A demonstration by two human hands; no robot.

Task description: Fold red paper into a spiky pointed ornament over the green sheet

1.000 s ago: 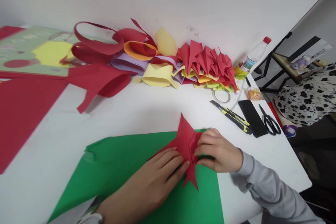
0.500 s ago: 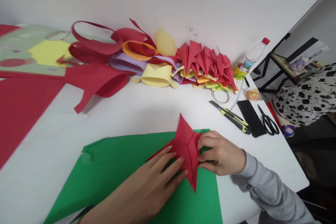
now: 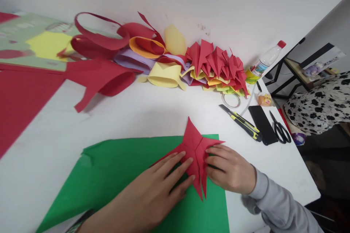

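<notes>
1. Red folded-paper star [image 3: 194, 145] lay on a green paper sheet [image 3: 120, 167] at the near part of a white table [image 3: 153, 114]. One tip pointed away from the person, past the sheet's far edge; another pointed right; two narrow tips, side by side with a slit between, pointed back toward the person.
2. Left hand [image 3: 155, 189] was laid flat, fingers extended and slightly spread. Fingertips rested on the star's left part, pressing from above; nothing was gripped.
3. Right hand [image 3: 232, 171], in a grey sleeve [image 3: 276, 196], had its fingers bent together, tips touching the star's right edge below the right-hand tip. Thumb hidden; could not tell whether the paper was pinched.
4. Beyond the hands, to the right: tape roll [image 3: 232, 106], black-and-yellow utility knife [image 3: 244, 126], flat black object [image 3: 262, 125], black-handled scissors [image 3: 280, 131]. Knife and flat object lay close beside each other.
5. Along the wall: heaped red folded stars [image 3: 203, 58], a bottle with a red cap [image 3: 259, 68] tilted near them, and, farther left, a pale-yellow paper loop [image 3: 164, 76].
</notes>
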